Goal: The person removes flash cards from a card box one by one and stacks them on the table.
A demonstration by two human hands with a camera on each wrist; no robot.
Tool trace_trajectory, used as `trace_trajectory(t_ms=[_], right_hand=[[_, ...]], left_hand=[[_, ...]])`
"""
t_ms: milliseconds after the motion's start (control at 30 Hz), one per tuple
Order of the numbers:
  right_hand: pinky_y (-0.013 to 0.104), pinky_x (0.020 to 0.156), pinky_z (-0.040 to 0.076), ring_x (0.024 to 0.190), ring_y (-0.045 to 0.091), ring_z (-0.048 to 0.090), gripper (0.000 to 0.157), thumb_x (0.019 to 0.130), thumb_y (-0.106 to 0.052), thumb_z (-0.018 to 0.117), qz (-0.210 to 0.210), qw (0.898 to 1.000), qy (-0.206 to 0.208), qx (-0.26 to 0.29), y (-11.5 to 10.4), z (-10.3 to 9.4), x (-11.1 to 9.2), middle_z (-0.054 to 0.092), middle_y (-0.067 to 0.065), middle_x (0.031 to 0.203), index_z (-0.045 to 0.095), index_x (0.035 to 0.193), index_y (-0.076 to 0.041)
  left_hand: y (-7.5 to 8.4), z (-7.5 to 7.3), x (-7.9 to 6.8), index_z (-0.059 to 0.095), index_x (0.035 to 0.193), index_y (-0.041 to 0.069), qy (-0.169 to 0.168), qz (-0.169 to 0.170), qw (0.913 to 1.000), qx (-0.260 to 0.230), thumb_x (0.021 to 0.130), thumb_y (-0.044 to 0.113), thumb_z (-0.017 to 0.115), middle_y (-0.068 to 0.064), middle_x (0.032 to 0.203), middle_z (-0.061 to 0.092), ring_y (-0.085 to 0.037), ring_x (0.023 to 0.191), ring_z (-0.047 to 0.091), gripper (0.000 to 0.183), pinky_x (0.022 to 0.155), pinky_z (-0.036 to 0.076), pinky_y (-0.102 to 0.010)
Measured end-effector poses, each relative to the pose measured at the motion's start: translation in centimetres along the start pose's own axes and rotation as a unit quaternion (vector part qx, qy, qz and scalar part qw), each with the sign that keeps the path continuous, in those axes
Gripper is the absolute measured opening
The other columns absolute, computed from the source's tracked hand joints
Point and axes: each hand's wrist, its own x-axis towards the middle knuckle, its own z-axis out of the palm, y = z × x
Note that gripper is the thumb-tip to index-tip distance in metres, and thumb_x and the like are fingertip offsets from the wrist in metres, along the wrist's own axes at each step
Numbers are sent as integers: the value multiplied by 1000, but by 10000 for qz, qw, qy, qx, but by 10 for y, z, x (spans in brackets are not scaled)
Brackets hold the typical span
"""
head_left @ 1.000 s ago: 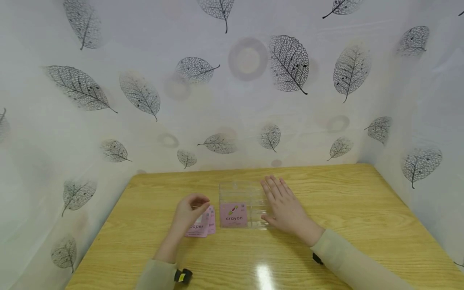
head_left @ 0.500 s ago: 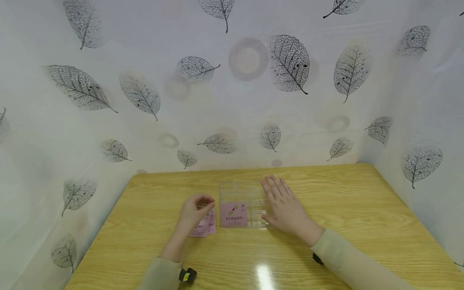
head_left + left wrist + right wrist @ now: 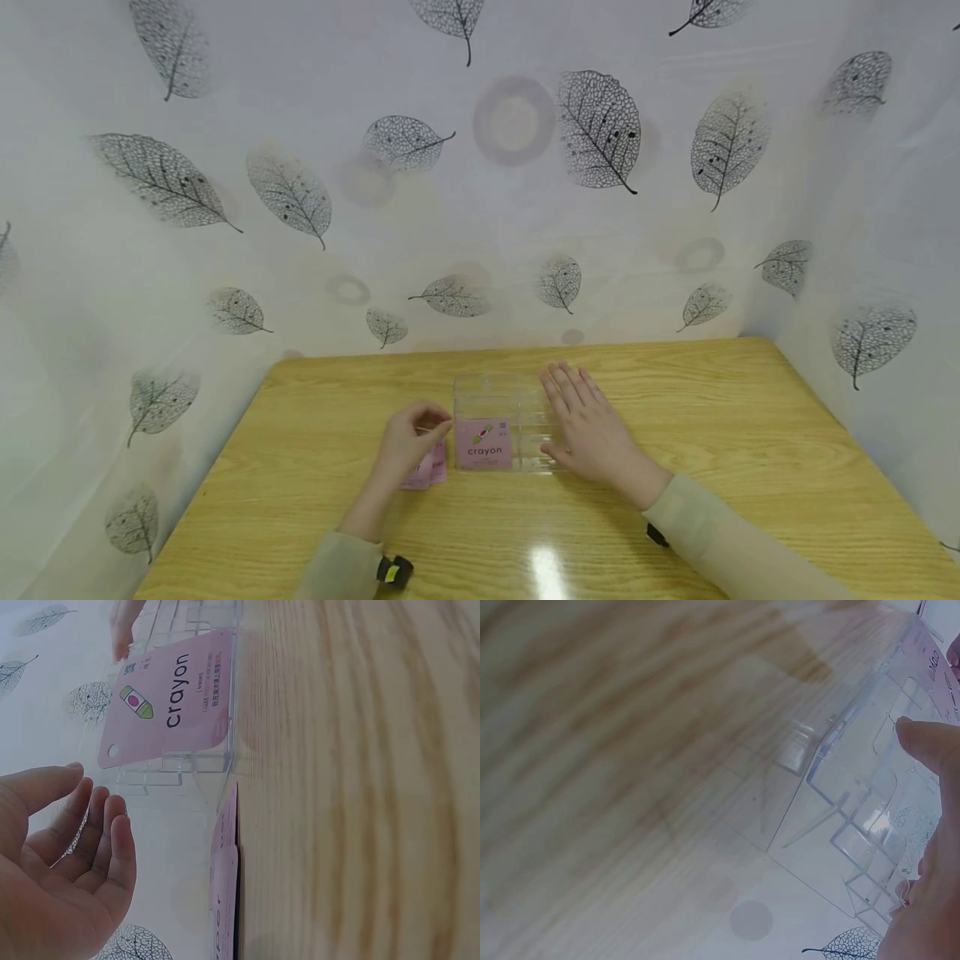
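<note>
My left hand hovers over pink word cards lying on the table, left of a clear plastic box. In the left wrist view its fingers curve loosely, with the thumb near the index fingertip and nothing visible between them. A pink card printed "crayon" stands in the box's front left compartment, close to that hand. My right hand rests on the right part of the box with its fingers extended. In the right wrist view its thumb lies against the clear wall.
The wood-grain table extends around the box. Behind and beside it hangs a pale curtain with a leaf print. Overlapping pink cards appear edge-on in the left wrist view.
My left hand has moved right over the pink cards toward the box, covering more of the printed word "paper". My right hand and the box have stayed put.
</note>
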Motion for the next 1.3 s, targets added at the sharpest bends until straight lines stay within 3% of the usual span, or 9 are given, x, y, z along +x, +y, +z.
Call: trace_trajectory(t_ms=[600,900,1300], right_hand=[[58,133,23,161,44,26,111,91,-58,76,38,9998,-168,40,0,-4,-1,24,26,173,22,165,4],[57,133,21,161,43,25,112,91,-60,75,40,9998,-193,41,0,-2,0,23,26,173,22,165,5],[55,134,17,163,42,23,113,91,-63,74,64,9996,-281,-65,1,0,1,20,24,175,20,166,3]], left_hand=[[-1,5,1,77,102,2,-101,68,9999,-69,93,4,78,-13,100,79,-17,89,71,10,79,58,-20],[0,8,2,77,102,2,-154,99,9998,-90,93,6,79,-12,99,79,-18,89,72,9,82,62,-28],[-1,11,3,77,99,3,-204,86,9998,-16,92,2,79,-10,96,79,-17,88,72,7,79,59,-22]])
